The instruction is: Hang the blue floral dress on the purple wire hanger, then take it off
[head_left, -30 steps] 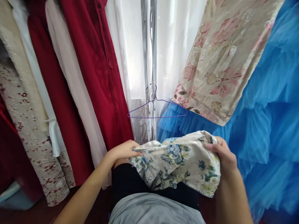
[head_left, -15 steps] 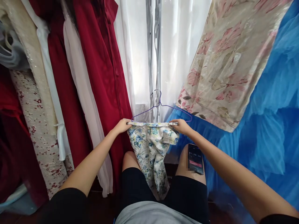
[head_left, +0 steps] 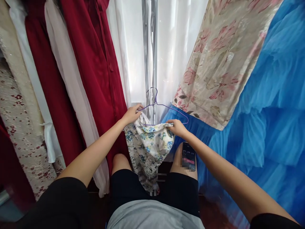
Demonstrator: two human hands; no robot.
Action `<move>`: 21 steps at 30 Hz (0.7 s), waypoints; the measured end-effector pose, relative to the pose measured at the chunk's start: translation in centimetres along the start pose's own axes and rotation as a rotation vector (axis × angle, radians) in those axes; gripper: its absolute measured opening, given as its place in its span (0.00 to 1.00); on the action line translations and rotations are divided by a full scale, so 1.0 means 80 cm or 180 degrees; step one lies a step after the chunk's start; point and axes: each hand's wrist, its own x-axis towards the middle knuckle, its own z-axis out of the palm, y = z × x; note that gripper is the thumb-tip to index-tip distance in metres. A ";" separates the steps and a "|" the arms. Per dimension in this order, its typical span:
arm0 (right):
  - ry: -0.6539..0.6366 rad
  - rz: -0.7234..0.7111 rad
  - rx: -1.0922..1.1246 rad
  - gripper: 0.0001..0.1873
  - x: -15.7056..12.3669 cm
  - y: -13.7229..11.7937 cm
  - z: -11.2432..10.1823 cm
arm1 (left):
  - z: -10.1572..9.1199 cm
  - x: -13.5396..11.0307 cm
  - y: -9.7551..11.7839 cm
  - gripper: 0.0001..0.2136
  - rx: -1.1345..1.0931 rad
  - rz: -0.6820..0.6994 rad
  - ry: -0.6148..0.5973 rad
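Observation:
A white garment with blue and yellow flowers [head_left: 150, 149] hangs down between my knees, its top edge stretched between both hands. My left hand [head_left: 132, 115] is closed on the left end of that edge, lifted up against the left arm of the purple hanger [head_left: 170, 106]. Fingers of my right hand [head_left: 177, 128] pinch the right end of the edge, lower down and just below the hanger's right arm. The hanger's hook is up by grey straps [head_left: 153, 57], and its left end is hidden behind the hand and cloth.
Dark red dresses [head_left: 92, 63] and a pale pink one [head_left: 69, 76] hang at the left. On the right hang a beige floral cloth [head_left: 212, 73] and a blue ruffled gown [head_left: 281, 95]. A phone [head_left: 188, 156] lies on my right thigh. White curtains [head_left: 173, 41] are behind.
My left hand has risen to the hanger's left arm with its end of the garment, so the top edge now slants. The right hand still grips its end. The view has shifted right.

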 end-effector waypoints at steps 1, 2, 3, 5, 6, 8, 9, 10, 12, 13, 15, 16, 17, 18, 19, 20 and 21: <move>0.0210 0.0004 0.0081 0.17 -0.004 0.005 -0.006 | 0.004 -0.001 0.002 0.15 0.0014 -0.0045 0.0034; 0.0451 0.0049 0.0124 0.22 -0.008 0.012 -0.012 | 0.006 -0.002 0.002 0.14 0.0035 -0.0100 0.0054; 0.0690 0.0134 0.0110 0.28 -0.011 0.019 -0.019 | 0.009 -0.004 0.002 0.14 0.0060 -0.0162 0.0061; 0.1058 0.0384 -0.0071 0.38 -0.015 0.032 -0.033 | 0.013 -0.009 0.000 0.14 0.0107 -0.0277 0.0083; 0.1146 0.0512 -0.0205 0.40 -0.016 0.038 -0.039 | 0.015 -0.010 0.000 0.14 0.0126 -0.0313 0.0108; 0.1157 0.0671 -0.0447 0.38 -0.013 0.047 -0.050 | 0.018 -0.011 0.000 0.13 0.0152 -0.0337 0.0135; 0.1105 0.0677 -0.0518 0.34 -0.010 0.051 -0.055 | 0.019 -0.011 -0.001 0.12 0.0166 -0.0323 0.0151; 0.1026 0.0623 -0.0541 0.30 -0.008 0.053 -0.060 | 0.019 -0.011 -0.002 0.12 0.0177 -0.0297 0.0191; 0.0836 0.0368 -0.0424 0.22 -0.007 0.057 -0.072 | 0.016 -0.013 -0.007 0.12 0.0169 -0.0251 0.0375; 0.0738 0.0235 -0.0272 0.19 -0.008 0.059 -0.078 | 0.013 -0.015 -0.012 0.13 0.0152 -0.0258 0.0508; 0.0520 0.0122 0.0211 0.15 -0.015 0.060 -0.093 | 0.005 -0.021 -0.027 0.15 0.0077 -0.0405 0.0719; 0.0413 0.0173 0.0532 0.15 -0.019 0.060 -0.099 | 0.001 -0.026 -0.036 0.17 0.0016 -0.0544 0.0740; 0.0290 0.0288 0.0898 0.16 -0.023 0.060 -0.104 | -0.003 -0.032 -0.046 0.18 -0.0058 -0.0691 0.0702; 0.0152 0.0441 0.1286 0.17 -0.027 0.058 -0.108 | -0.005 -0.038 -0.055 0.17 -0.0164 -0.0818 0.0622; 0.0010 0.0596 0.1662 0.18 -0.029 0.056 -0.109 | -0.005 -0.044 -0.063 0.17 -0.0326 -0.0918 0.0531; -0.0108 0.0721 0.1978 0.18 -0.030 0.053 -0.108 | -0.004 -0.050 -0.070 0.17 -0.0548 -0.1001 0.0469; -0.0173 0.0799 0.2200 0.18 -0.030 0.049 -0.104 | -0.001 -0.056 -0.076 0.17 -0.0818 -0.1079 0.0480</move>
